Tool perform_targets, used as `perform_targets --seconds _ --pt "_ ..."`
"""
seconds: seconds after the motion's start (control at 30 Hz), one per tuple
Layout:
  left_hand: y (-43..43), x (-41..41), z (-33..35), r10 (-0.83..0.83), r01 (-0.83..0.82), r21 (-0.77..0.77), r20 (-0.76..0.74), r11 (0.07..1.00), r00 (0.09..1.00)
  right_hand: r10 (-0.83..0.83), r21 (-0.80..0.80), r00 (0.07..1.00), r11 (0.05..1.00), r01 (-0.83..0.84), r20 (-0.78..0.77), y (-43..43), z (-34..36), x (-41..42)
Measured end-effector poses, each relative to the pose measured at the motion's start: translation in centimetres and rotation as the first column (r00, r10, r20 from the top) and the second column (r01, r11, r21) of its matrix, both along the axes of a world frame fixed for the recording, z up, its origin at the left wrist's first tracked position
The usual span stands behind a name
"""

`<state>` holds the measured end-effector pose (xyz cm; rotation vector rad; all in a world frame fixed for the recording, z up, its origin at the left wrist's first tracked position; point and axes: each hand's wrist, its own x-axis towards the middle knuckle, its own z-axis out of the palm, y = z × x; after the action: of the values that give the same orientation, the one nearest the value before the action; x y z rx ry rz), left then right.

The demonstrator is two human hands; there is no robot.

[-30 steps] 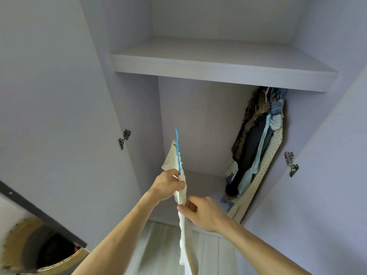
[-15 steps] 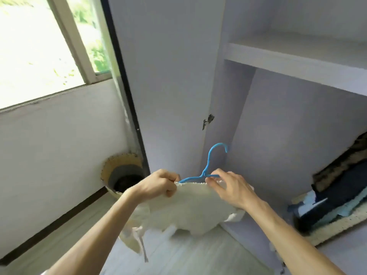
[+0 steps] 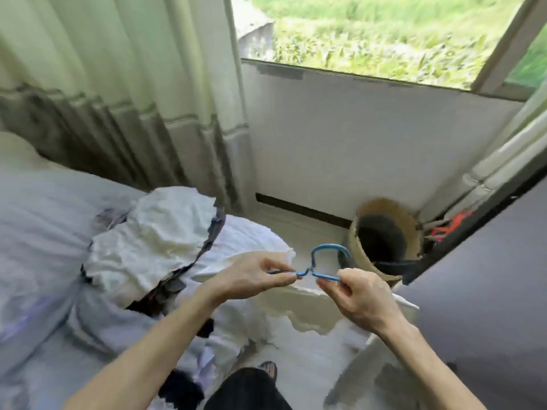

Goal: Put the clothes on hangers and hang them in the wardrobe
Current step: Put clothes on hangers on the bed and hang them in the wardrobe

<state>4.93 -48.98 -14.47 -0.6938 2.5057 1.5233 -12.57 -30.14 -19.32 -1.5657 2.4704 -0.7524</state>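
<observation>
blue hanger [image 3: 327, 245] is pinched at each shoulder by the left hand [image 3: 254, 276] and right hand [image 3: 362, 295], probably so the cream top [image 3: 307, 310] draped on it is kept spread, just beside the bed [image 3: 44, 217]

Pretty clearly a home bedroom: bed [image 3: 38, 232] with crumpled clothes [image 3: 154, 232] left of the left hand [image 3: 251, 278], curtain [image 3: 118, 84] and window [image 3: 370, 34] above, basket [image 3: 358, 250] past the right hand [image 3: 361, 297].

Lilac-sheeted bed [image 3: 38, 220], heap of crumpled clothes [image 3: 154, 244] on it
</observation>
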Motion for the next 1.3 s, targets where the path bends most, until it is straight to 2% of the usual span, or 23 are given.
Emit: perform_targets --seconds 0.1,0.17,0.33,0.43,0.53,0.6,0.7,0.8,0.93,1.03,1.17,1.3 --pt "2.2 5.6 0.4 0.256 -0.251 0.208 -0.001 0.946 0.967 0.184 0.009 0.983 0.983 -0.184 -0.009 -1.9 0.3 2.1" --pt "3.9 8.8 0.3 0.398 -0.39 0.263 0.026 0.882 0.917 0.292 0.012 0.956 0.956 -0.292 0.007 -3.1 0.6 3.8" --pt "7.5 15.6 1.2 0.669 -0.647 0.306 0.045 0.698 0.742 0.474 0.02 0.875 0.878 -0.478 0.092 -5.9 2.4 8.2" --pt "8.8 19.9 2.3 0.77 -0.743 0.273 0.014 0.611 0.638 0.567 0.012 0.808 0.817 -0.576 0.163 -7.5 3.4 10.1" --pt "9.7 23.8 3.6 0.85 -0.814 0.267 -0.039 0.515 0.525 0.64 -0.064 0.738 0.763 -0.643 0.213 -9.5 3.5 10.9" --pt "9.8 25.8 4.5 0.892 -0.857 0.252 -0.072 0.45 0.447 0.631 -0.106 0.72 0.769 -0.631 0.289 -10.8 2.9 11.2" --pt "9.3 27.8 5.4 0.933 -0.914 0.192 -0.098 0.358 0.345 0.534 -0.131 0.692 0.827 -0.546 0.485 -12.3 2.1 11.8" --pt "8.5 29.5 5.7 0.96 -0.946 0.176 -0.12 0.271 0.253 0.442 -0.137 0.587 0.861 -0.49 0.678 -13.2 1.4 12.9" --pt "7.0 31.6 5.2 0.981 -0.97 0.207 -0.167 0.13 0.096 0.343 -0.089 0.405 0.844 -0.528 0.847 -14.0 -0.5 15.1" --pt "5.3 33.4 4.3 0.989 -0.974 0.222 -0.148 0.05 0.017 0.288 -0.016 0.358 0.799 -0.601 0.888 -14.8 -2.2 16.9" --pt "1.7 36.4 3.1 0.991 -0.985 0.173 -0.132 0.023 0.0 0.218 0.069 0.328 0.731 -0.679 0.919 -16.2 -2.9 20.4" --pt "-4.0 41.5 1.0 0.986 -0.986 0.135 -0.124 -0.098 -0.115 0.152 0.186 0.358 0.637 -0.748 0.921 -19.3 -3.8 24.9"
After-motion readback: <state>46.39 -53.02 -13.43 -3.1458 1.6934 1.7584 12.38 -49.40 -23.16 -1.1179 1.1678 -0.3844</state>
